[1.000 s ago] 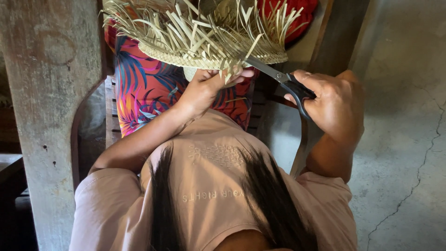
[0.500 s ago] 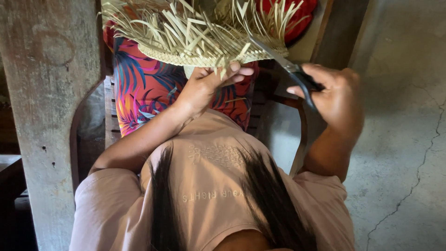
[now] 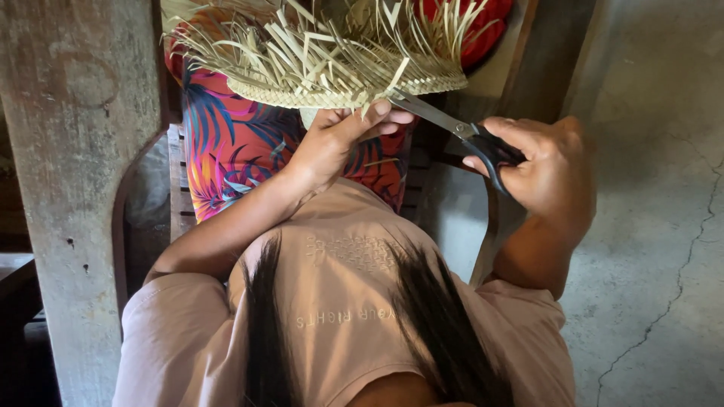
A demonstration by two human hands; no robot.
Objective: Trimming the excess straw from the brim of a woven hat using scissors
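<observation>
A round woven straw piece [image 3: 317, 60] with loose strip ends sticking out all around rests on my lap at the top of the head view. My left hand [image 3: 335, 139] grips its near rim from below, fingers curled over the edge. My right hand [image 3: 539, 169] holds black-handled scissors [image 3: 452, 128], whose metal blades point left and reach the rim beside my left fingertips.
I sit on a wooden slatted chair [image 3: 181, 188], wearing a bright patterned skirt [image 3: 234, 143] and a pink shirt. A rough concrete post [image 3: 75, 151] stands close on the left. A cracked concrete floor [image 3: 656, 249] lies to the right. Something red [image 3: 483, 30] sits behind the weave.
My right hand has carried the scissors up and leftward, so the blades now sit at the rim. The left hand keeps its grip in the same place.
</observation>
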